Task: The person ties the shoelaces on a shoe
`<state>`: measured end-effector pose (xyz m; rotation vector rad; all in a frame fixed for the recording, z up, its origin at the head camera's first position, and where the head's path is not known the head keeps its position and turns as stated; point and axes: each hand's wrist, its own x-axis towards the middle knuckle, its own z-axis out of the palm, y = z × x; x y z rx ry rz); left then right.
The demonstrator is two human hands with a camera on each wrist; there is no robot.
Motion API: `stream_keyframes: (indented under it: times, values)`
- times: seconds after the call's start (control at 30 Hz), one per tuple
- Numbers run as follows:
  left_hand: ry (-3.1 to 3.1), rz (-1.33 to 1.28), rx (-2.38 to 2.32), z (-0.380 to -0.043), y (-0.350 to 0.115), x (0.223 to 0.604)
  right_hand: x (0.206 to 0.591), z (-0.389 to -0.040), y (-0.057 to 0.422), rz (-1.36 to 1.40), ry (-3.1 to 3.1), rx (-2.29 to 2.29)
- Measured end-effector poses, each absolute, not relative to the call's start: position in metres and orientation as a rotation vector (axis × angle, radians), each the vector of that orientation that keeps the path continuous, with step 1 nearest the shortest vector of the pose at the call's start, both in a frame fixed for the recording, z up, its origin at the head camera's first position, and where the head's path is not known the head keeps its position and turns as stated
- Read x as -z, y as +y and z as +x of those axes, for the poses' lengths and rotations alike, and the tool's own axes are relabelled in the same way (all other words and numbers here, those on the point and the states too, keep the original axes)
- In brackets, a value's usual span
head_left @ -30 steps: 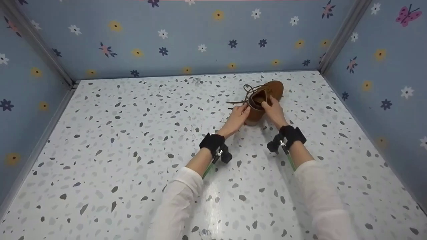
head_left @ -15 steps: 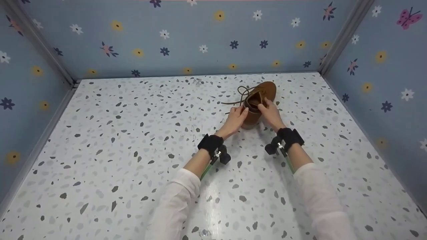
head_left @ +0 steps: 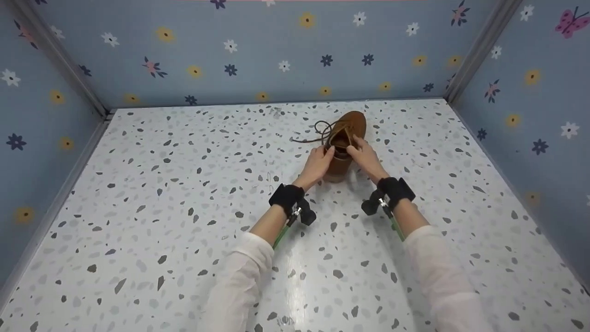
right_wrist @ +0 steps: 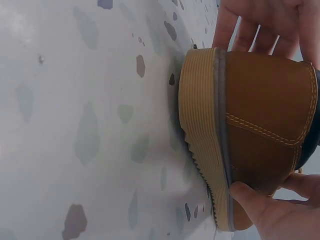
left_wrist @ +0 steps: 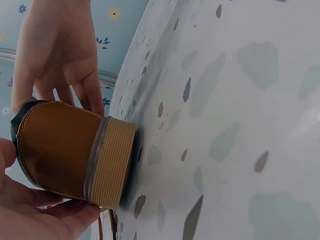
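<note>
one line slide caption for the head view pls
Left hand and right hand hold a brown lace-up shoe between them, a flowered wall beyond.

I see blue walls [head_left: 267, 34], printed flowers [head_left: 307, 20], pink butterfly [head_left: 571, 23] far right, grey corner posts [head_left: 479, 50], speckled white surface [head_left: 152, 193].

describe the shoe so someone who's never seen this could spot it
Look across the white speckled surface toward the far blue flowered wall. Short of it, between the left hand and the right hand, is the brown shoe, the only footwear there, with a ribbed tan sole.
</note>
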<state>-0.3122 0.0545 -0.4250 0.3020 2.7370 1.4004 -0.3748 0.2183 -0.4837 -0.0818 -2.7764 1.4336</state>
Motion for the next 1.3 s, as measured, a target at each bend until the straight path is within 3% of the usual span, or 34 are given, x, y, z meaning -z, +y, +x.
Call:
stream_keyframes:
  times: [0.1, 0.3, 0.4, 1.3]
  values:
    - [2.727, 0.259, -1.410, -0.313, 0.053, 0.426, 0.489, -0.378, 0.217, -0.057, -2.768, -1.439]
    - [2.737, 0.217, -1.406, -0.312, 0.047, 0.423, 0.424, -0.325, 0.191, -0.013, -2.795, -1.593]
    - [2.739, 0.223, -1.411, -0.312, 0.043, 0.423, 0.414, -0.315, 0.184, 0.055, -2.821, -1.552]
    - [2.722, 0.210, -1.473, -0.300, 0.016, 0.422, 0.411, -0.302, 0.165, 0.286, -2.882, -1.608]
